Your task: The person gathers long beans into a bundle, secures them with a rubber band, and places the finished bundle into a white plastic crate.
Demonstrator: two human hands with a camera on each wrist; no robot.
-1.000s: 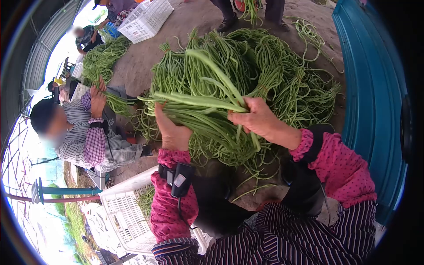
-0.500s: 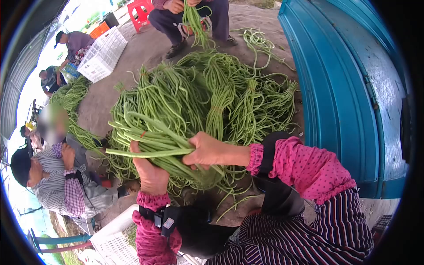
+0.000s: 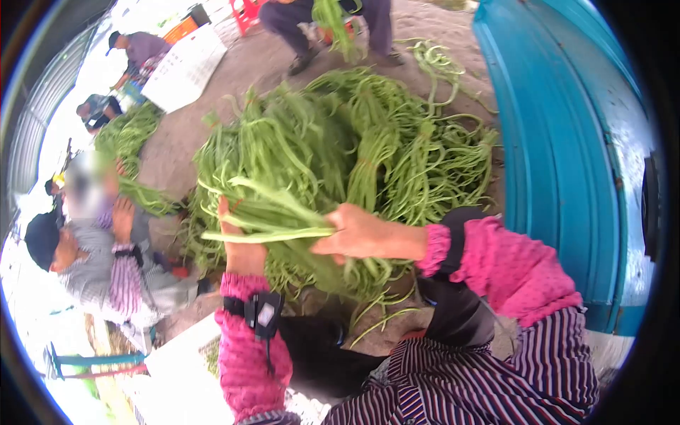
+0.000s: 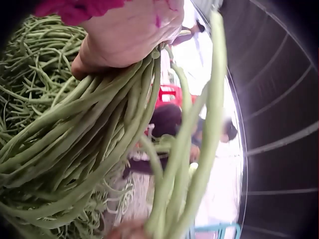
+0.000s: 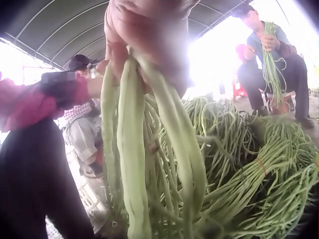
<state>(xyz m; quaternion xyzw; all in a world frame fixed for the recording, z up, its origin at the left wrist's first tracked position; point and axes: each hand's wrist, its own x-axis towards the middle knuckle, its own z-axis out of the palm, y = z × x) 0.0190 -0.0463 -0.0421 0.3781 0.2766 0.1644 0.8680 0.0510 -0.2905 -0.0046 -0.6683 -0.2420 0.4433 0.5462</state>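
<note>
My left hand (image 3: pixel 244 256) grips a thick bunch of long green beans (image 4: pixel 89 134) near one end, and the rest of the bunch hangs down from it in the left wrist view. A few paler, thicker long beans (image 5: pixel 132 149) are pinched in my right hand (image 3: pixel 365 234). In the head view their ends reach left across the bunch and over the left wrist. Both hands are close together above the near side of a large pile of long beans (image 3: pixel 397 142). Part of the left hand's fingers is hidden behind the beans.
Tied bundles (image 5: pixel 264 164) lie within the pile. A blue metal panel (image 3: pixel 559 163) stands to the right. One person (image 3: pixel 106 262) sits at the left, another (image 3: pixel 326 28) beyond the pile with beans in hand. A white crate (image 3: pixel 188 67) stands far left, another (image 3: pixel 180 375) near left.
The head view has swung about. My right hand has turned, and its beans, which slanted upward earlier, now lie flatter across the bunch. Both hands keep their hold.
</note>
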